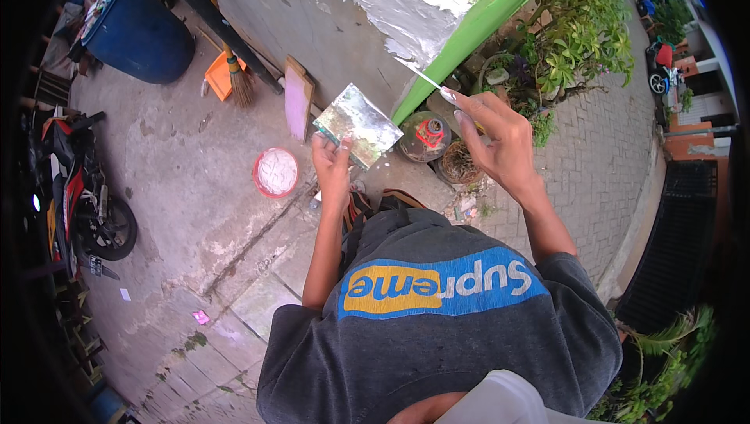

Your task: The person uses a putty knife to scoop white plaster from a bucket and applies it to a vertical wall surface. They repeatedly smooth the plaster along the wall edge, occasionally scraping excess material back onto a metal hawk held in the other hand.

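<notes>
Pinched in my right hand [500, 139] is a putty knife [426, 77], seen nearly edge-on. Its tip is at the lower edge of white putty [406, 25] spread over a grey wall [312, 21]; whether it touches cannot be told. White smears mark my fingers and the tool's near end. My left hand [333, 166] grips a rectangular board [358, 125] by its near left edge, thumb on top. White paste and greenish stains cover the board. On the ground left of that hand sits a red-rimmed tub [276, 172] of white paste.
A green-painted wall edge [461, 47] runs beside potted plants [578, 41] and a large round jar [425, 139]. A pink-faced board [298, 100] leans by the wall. Farther left are a broom [239, 84], an orange dustpan [221, 78], a blue barrel [141, 33] and a motorcycle [86, 197].
</notes>
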The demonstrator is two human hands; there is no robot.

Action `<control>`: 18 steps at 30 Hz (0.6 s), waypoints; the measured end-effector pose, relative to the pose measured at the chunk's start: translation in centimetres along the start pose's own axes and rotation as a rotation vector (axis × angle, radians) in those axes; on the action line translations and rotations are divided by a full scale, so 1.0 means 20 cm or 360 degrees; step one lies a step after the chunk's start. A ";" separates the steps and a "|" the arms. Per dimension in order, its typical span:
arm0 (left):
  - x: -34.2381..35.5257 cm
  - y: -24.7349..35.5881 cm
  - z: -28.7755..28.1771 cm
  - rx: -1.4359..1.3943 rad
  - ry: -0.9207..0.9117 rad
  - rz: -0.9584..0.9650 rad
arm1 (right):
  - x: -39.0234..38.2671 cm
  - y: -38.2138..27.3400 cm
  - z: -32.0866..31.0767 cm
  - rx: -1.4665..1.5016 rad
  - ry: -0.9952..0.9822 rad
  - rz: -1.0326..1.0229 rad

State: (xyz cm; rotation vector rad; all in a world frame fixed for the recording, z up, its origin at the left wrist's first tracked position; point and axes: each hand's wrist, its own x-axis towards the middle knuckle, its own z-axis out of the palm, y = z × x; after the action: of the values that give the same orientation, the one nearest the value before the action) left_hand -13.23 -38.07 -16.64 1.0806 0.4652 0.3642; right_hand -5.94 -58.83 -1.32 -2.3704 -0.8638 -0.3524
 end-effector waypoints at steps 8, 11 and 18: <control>0.00 -0.01 -0.02 -0.0007 -0.0058 0.0027 | 0.03 0.00 0.00 0.0140 0.0124 0.0046; 0.00 -0.01 -0.02 -0.0013 -0.0067 0.0030 | 0.02 0.00 -0.01 0.0136 0.0134 0.0035; -0.01 0.02 -0.01 -0.0020 -0.0089 -0.0028 | -0.05 0.02 0.08 0.0265 0.0215 0.0026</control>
State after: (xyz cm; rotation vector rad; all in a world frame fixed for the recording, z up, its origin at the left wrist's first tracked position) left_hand -13.55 -37.84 -16.37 1.0715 0.4218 0.3200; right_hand -6.27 -58.63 -3.11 -2.1727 -0.7793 -0.4130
